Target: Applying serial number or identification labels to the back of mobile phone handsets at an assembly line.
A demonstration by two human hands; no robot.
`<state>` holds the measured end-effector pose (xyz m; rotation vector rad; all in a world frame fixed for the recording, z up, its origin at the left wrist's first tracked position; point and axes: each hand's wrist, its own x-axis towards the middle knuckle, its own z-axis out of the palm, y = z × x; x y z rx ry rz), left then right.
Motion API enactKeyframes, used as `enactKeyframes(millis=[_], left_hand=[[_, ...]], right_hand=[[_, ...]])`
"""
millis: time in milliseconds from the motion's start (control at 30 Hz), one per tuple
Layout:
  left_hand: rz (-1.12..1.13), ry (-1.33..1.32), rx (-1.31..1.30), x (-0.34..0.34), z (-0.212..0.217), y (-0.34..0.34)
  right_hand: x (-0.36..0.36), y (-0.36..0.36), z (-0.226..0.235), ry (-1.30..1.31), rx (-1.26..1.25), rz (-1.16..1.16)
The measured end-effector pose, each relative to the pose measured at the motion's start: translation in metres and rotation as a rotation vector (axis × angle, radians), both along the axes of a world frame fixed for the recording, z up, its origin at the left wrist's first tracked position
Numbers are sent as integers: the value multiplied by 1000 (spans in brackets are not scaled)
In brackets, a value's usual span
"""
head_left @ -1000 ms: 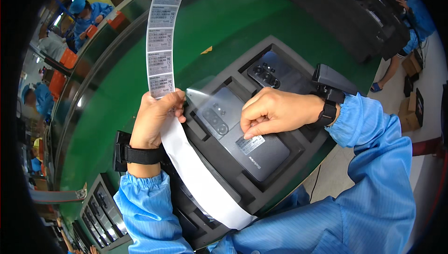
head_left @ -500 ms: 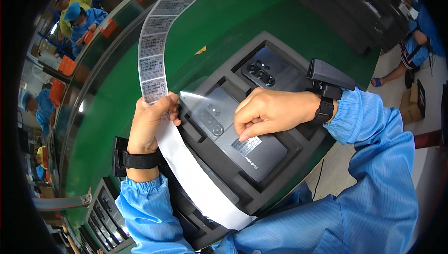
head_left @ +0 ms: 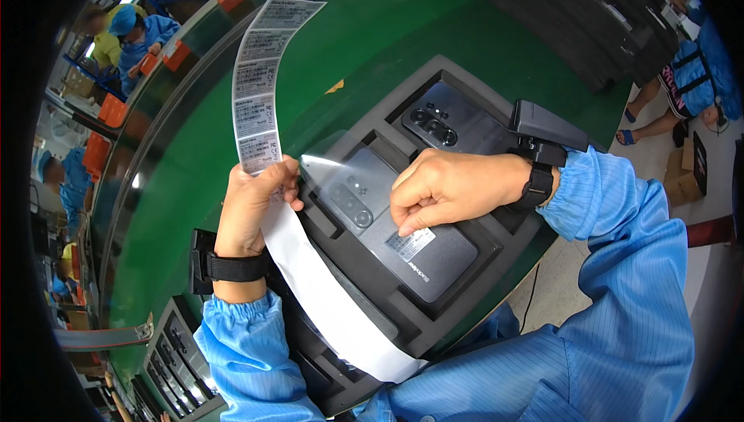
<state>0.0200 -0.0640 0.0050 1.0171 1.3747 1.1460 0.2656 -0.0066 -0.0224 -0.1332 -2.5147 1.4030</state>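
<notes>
My left hand is closed on a long strip of printed labels, whose upper end curls away over the green table. Blank white backing trails below this hand toward my lap. My right hand has its fingers curled, thumb and fingertips together at the upper edge of a small label on the back of a dark smartphone. Clear film is raised over the phone's camera end. That phone lies in a dark foam tray; a second smartphone sits behind it, partly covered by my right wrist.
The tray rests on a green tabletop. Dark stacked trays stand at the far right. Another tray with dark slots is at lower left. Orange bins line the far left, where people in blue work. A cardboard box is at right.
Both hands hold nearly the same position; the label strip has shifted very slightly. At the right edge, a seated person's legs have moved.
</notes>
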Motion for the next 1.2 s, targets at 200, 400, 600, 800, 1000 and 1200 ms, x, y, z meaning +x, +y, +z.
enactKeyframes(millis=[200, 400, 600, 800, 1000, 1200], left_hand=[[-4, 29, -20, 2, -1, -1], [8, -4, -2, 0, -2, -4], [-1, -15, -15, -3, -1, 2], [-9, 5, 2, 0, 2, 7], [-39, 6, 47, -3, -3, -4], [-60, -115, 4, -5, -12, -9]], right_hand=[[1, -1, -1, 6, 4, 11], [1, -4, -1, 7, 35, 14], [0, -7, -1, 134, 347, -51], [-11, 0, 25, -39, 891, -47], [-37, 12, 11, 110, 1086, -126], [-4, 11, 52, -44, 997, -398]])
